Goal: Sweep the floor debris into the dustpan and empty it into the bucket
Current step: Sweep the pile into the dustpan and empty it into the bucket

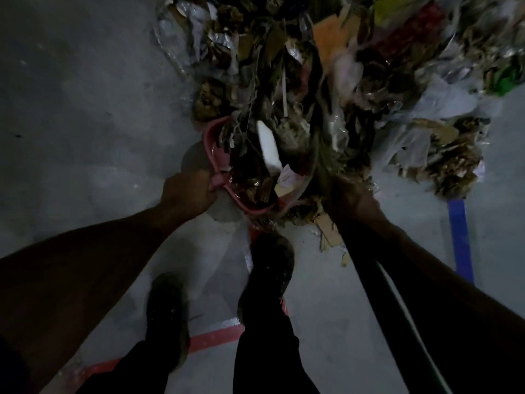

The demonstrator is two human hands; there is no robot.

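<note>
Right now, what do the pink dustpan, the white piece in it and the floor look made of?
Dustpan: likely moulded plastic, smooth pink rim with a slight sheen.
White piece: matte, flat, plain white; maybe foam or card, cannot tell.
Floor: grey, dull, mottled; looks like bare concrete, with coloured tape or paint lines.

A left hand [189,191] grips the handle of a pink plastic dustpan [218,155] heaped with a mixed pile of leaves, paper and plastic scraps [326,89]. Beside the dustpan, the right hand [345,199] grips a dark broom handle [377,285].
</note>
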